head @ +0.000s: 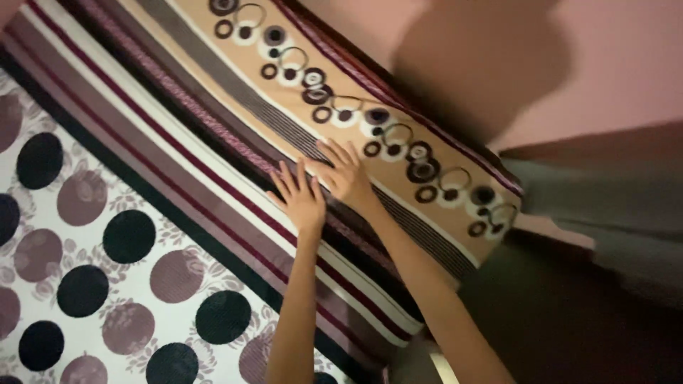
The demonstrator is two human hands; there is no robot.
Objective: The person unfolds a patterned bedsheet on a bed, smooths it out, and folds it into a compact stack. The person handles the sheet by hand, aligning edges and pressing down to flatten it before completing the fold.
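Note:
Both my arms reach forward over a striped cloth (213, 135) with maroon, cream and grey bands and a tan band of ring shapes. My left hand (299, 195) lies flat on the striped bands, fingers spread. My right hand (345, 171) rests palm down just beside it, at the edge of the tan ringed band, fingers apart. Neither hand grips anything; both press on the cloth's surface.
A white sheet (107, 270) with large black and mauve dots and leaf prints covers the lower left. A pink wall (612, 64) with my shadow stands at the upper right. A dark floor area (569, 313) lies beyond the cloth's end.

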